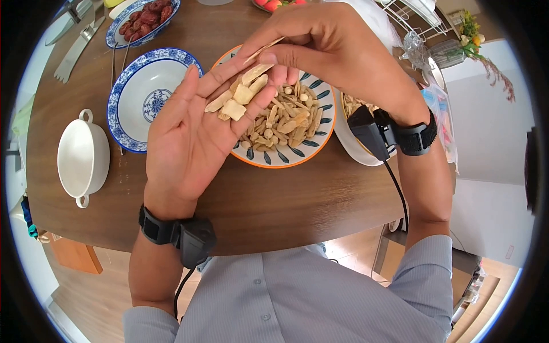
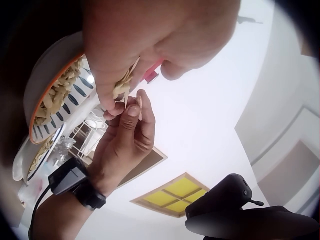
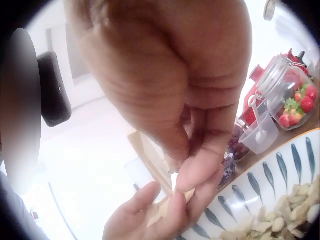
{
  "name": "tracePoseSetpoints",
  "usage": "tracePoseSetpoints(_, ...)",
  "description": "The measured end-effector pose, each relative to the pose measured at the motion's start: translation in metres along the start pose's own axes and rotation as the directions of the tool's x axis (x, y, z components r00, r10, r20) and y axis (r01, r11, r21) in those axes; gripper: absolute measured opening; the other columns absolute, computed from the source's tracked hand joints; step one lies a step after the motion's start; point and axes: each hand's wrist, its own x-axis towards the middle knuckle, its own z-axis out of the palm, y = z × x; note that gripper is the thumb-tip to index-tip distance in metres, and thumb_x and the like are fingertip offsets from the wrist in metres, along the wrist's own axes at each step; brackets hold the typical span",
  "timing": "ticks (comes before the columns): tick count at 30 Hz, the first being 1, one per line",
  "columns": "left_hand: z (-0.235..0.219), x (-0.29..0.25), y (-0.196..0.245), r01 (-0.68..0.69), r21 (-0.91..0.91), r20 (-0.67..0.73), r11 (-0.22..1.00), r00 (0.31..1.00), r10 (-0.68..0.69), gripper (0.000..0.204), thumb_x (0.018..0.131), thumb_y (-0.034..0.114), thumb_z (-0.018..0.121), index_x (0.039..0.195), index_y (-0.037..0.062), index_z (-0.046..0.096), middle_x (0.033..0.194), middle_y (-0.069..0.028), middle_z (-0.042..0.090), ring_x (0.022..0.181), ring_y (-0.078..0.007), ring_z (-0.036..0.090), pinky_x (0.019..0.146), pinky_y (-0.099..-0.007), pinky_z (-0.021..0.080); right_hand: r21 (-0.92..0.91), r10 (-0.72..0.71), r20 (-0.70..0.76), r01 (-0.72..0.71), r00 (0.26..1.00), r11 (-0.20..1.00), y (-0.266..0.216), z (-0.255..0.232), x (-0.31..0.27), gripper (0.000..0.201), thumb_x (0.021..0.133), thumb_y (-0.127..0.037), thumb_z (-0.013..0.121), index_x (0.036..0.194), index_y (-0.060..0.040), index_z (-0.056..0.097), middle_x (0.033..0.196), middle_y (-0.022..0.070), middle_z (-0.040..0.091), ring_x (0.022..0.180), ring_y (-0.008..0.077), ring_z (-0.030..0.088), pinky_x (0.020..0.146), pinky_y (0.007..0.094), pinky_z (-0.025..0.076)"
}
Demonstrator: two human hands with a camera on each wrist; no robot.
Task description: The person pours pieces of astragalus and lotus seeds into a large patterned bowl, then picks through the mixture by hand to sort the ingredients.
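My left hand (image 1: 180,143) lies palm up with its fingers extended. Across its fingers rest several pale yellow dried root slices (image 1: 243,94). Above them, my right hand (image 1: 337,54) pinches one thin slice (image 1: 267,48) between thumb and fingertips, held edge-on in the head view. The same pinch shows in the left wrist view, where the right hand (image 2: 125,140) comes up close to the left fingers. Beneath both hands is an orange-rimmed plate (image 1: 275,164) heaped with similar dried pieces (image 1: 286,123), partly covered by the left fingers.
To the left stand a blue-rimmed bowl (image 1: 127,94), a white two-handled cup (image 1: 84,154) and a bowl of red dates (image 1: 146,23). Another dish (image 1: 360,151) of pieces sits right, under the right wrist. A wire rack (image 1: 414,20) and vase (image 1: 449,54) stand at the back right.
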Motion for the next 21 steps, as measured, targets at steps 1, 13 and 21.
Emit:
tracePoseSetpoints(1, -0.001, 0.000, 0.000, -0.001, -0.043, 0.042, 0.999, 0.999, 0.003, 0.066, 0.115, 0.034, 0.027, 0.152, -0.0198, 0.022, 0.163, -0.0319, 0.026, 0.153, -0.0454, 0.025, 0.130, -0.0489, 0.022, 0.039, 0.025, -0.015, -0.024, 1.000, 0.999, 0.000, 0.000, 0.000, 0.023, 0.096, -0.001, 0.069, 0.118, -0.0051, 0.074, 0.098, 0.0106, 0.075, 0.083, 0.0179, 0.072, 0.075, 0.0312, 0.057)
tracePoseSetpoints(13, 0.005, -0.001, -0.002, -0.046, 0.107, -0.117, 0.993, 0.991, 0.059, 0.063, 0.115, 0.030, 0.027, 0.154, -0.0187, 0.019, 0.164, -0.0316, 0.023, 0.154, -0.0478, 0.021, 0.130, -0.0501, 0.022, -0.246, -0.295, -0.123, 0.259, 0.948, 0.934, -0.004, 0.014, 0.001, 0.026, 0.093, 0.000, 0.071, 0.118, -0.0035, 0.073, 0.105, 0.0123, 0.074, 0.096, 0.0264, 0.071, 0.083, 0.0349, 0.057)
tracePoseSetpoints(21, 0.005, 0.001, -0.002, 0.000, 0.039, -0.007, 0.999, 1.000, 0.001, 0.064, 0.115, 0.030, 0.027, 0.154, -0.0191, 0.017, 0.164, -0.0297, 0.026, 0.154, -0.0406, 0.027, 0.130, -0.0515, 0.022, -0.288, -0.041, -0.118, 0.005, 0.992, 0.958, -0.008, 0.001, -0.021, 0.025, 0.091, -0.005, 0.074, 0.116, -0.0046, 0.073, 0.108, 0.0139, 0.069, 0.106, 0.0319, 0.065, 0.093, 0.0429, 0.052)
